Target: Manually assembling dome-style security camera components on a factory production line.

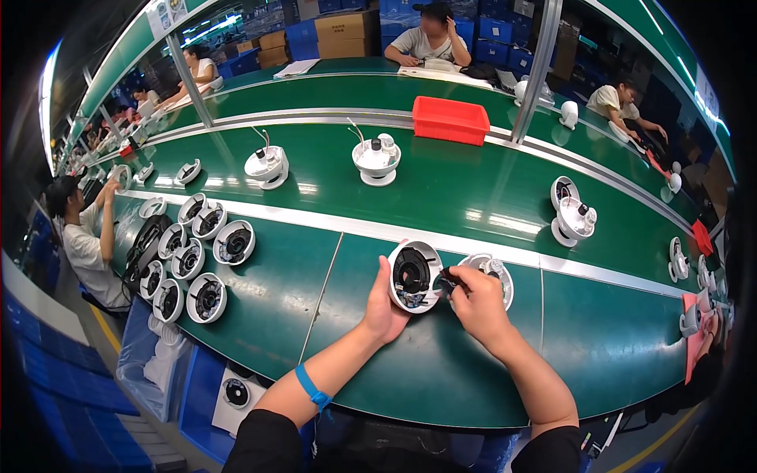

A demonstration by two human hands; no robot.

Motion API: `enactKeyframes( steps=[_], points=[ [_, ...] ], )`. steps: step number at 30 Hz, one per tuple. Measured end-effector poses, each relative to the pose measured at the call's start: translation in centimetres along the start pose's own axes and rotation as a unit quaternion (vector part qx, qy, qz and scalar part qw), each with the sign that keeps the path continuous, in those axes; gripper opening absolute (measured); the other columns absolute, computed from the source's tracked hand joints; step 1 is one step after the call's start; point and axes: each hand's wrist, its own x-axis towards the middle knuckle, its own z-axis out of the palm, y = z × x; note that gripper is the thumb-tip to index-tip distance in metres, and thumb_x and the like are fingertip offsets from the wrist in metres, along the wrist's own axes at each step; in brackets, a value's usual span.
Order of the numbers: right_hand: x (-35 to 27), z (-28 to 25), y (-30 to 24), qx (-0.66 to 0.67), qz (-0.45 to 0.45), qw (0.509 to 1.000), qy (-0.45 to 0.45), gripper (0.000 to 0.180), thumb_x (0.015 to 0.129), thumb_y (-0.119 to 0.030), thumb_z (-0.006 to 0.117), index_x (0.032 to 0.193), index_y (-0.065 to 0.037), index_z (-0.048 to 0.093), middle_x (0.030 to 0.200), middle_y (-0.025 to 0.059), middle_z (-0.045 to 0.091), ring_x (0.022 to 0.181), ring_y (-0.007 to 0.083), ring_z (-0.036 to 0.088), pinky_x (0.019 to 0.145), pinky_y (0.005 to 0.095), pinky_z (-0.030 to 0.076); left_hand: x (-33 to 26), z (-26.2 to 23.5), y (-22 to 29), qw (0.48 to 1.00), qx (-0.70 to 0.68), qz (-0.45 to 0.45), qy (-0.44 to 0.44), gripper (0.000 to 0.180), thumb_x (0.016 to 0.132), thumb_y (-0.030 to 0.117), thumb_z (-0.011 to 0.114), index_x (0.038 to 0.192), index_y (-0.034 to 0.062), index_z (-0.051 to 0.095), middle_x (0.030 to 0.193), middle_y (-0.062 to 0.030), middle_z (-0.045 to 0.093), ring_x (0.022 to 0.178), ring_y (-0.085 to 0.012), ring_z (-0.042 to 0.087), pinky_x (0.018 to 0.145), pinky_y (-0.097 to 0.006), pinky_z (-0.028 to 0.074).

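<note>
My left hand (383, 309) grips a white round housing (435, 293) from its left side, tilted so that the black inside faces me. It looks like part of a dome camera. At the housing's right rim, my right hand (482, 309) is closed in a pinch on a small dark piece (448, 281); its exact kind is hidden by the fingers. Just behind the right hand stands a white round unit (505, 277) with clear and white parts on top, partly covered by the fingers. A blue band (312, 386) circles my left wrist.
Several white housings with black insides (234, 242) sit on the green bench at left. White units on round bases (376, 162) stand on the green belt beyond a metal rail (300, 225). A red bin (451, 121) lies farther back. Other people work around the line.
</note>
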Motion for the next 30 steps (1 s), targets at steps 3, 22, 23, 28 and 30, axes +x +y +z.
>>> enactKeyframes(
  steps=[3,22,23,28,30],
  points=[
    [0.8,0.6,-1.2,-0.050,-0.067,0.995,-0.060,0.024,0.081,0.007,0.062,0.104,0.005,0.071,0.081,0.0181,0.068,0.075,0.0347,0.069,0.068,0.0392,0.056,-0.2,-0.9,0.4,0.999,0.031,0.023,-0.011,0.072,0.108,0.053,0.040,0.164,0.0141,0.016,0.153,-0.0100,0.045,0.138,-0.0233,0.049,0.115,-0.039,0.039],
    [1.3,3.1,-1.8,-0.240,-0.273,0.922,-0.132,0.012,0.073,-0.007,0.070,0.081,-0.004,0.062,0.076,0.0072,0.061,0.070,0.0249,0.066,0.057,0.0382,0.054,0.3,-2.4,0.9,0.934,0.318,0.144,-0.079,0.108,0.093,0.082,0.040,0.162,0.0011,0.019,0.156,-0.0160,0.041,0.135,-0.0256,0.048,0.110,-0.036,0.040],
    [1.4,3.0,-1.9,-0.239,-0.274,0.922,-0.133,0.012,0.073,-0.007,0.070,0.081,-0.004,0.062,0.076,0.0072,0.061,0.070,0.0249,0.066,0.057,0.0382,0.054,0.2,-2.5,1.0,0.934,0.318,0.144,-0.078,0.108,0.093,0.082,0.040,0.162,0.0011,0.019,0.156,-0.0160,0.041,0.135,-0.0256,0.048,0.110,-0.036,0.040],
    [2.2,3.8,-2.7,-0.237,-0.259,0.923,-0.158,0.013,0.073,-0.009,0.070,0.079,-0.004,0.061,0.075,0.0082,0.061,0.066,0.0264,0.065,0.058,0.0386,0.053,0.6,-4.5,2.1,0.902,0.397,0.149,-0.082,0.108,0.092,0.083,0.037,0.162,0.0022,0.020,0.156,-0.0160,0.042,0.135,-0.0240,0.049,0.109,-0.035,0.040],
    [2.3,4.4,-2.6,-0.242,-0.267,0.920,-0.156,0.012,0.073,-0.009,0.069,0.078,-0.005,0.060,0.075,0.0078,0.061,0.066,0.0263,0.065,0.057,0.0390,0.053,0.5,-4.8,2.2,0.908,0.382,0.148,-0.091,0.102,0.096,0.079,0.035,0.161,0.0007,0.022,0.155,-0.0178,0.041,0.138,-0.0271,0.046,0.114,-0.038,0.034]
  ],
)
